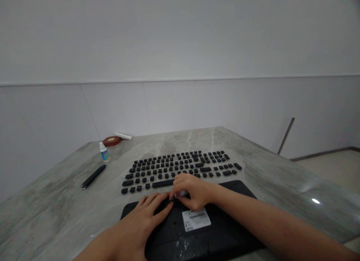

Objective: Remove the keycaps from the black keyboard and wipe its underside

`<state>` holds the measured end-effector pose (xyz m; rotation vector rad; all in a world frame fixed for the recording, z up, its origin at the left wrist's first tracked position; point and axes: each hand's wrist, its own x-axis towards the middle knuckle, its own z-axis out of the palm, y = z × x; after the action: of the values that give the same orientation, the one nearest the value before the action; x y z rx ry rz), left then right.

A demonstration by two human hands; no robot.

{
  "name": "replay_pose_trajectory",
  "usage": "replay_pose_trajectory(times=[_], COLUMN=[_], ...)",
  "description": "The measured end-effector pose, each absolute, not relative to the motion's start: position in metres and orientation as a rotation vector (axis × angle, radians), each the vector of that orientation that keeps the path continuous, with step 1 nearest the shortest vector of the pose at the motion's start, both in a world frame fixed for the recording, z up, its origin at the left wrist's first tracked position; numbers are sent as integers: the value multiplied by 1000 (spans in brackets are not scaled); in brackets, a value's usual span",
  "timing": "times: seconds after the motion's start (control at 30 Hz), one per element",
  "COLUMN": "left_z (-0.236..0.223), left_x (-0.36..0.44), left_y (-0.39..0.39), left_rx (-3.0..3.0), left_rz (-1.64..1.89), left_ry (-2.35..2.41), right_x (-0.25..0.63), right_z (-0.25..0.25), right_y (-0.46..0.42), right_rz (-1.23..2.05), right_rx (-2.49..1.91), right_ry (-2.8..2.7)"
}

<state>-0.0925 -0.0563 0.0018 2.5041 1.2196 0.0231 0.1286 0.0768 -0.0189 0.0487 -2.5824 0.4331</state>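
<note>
A black keyboard base [180, 236] lies face down at the front of the table, with a white label [196, 219] and wet-looking marks on its underside. My left hand [144, 219] rests on it with the fingers spread flat. Close beside those fingertips, my right hand [194, 191] is closed in a pinch and presses on the base near its far edge. A small white wad [182, 194] shows partly between the right fingers; its material cannot be made out. Just beyond the base, loose black keycaps [167, 169] stand in rows, and a long space bar keycap [163, 183] lies in the nearest row.
To the left are a black tool with metal tips [93, 176] and a small white bottle with a blue label [104, 152]. Farther back sit a reddish-brown box [111, 141] and a white strip [123, 136]. The grey marble table [64, 167] ends near a white wall [174, 107].
</note>
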Motion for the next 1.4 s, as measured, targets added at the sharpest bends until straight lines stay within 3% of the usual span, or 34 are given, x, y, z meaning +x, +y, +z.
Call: replay_pose_trajectory(times=[1.4], left_z=[15], left_x=[-97], left_y=[-56], left_rx=[2482], left_rz=[17], left_ry=[1268], right_x=[128], right_z=[-29], right_y=[77], right_rz=[546], right_rx=[-147], right_ry=[-2512])
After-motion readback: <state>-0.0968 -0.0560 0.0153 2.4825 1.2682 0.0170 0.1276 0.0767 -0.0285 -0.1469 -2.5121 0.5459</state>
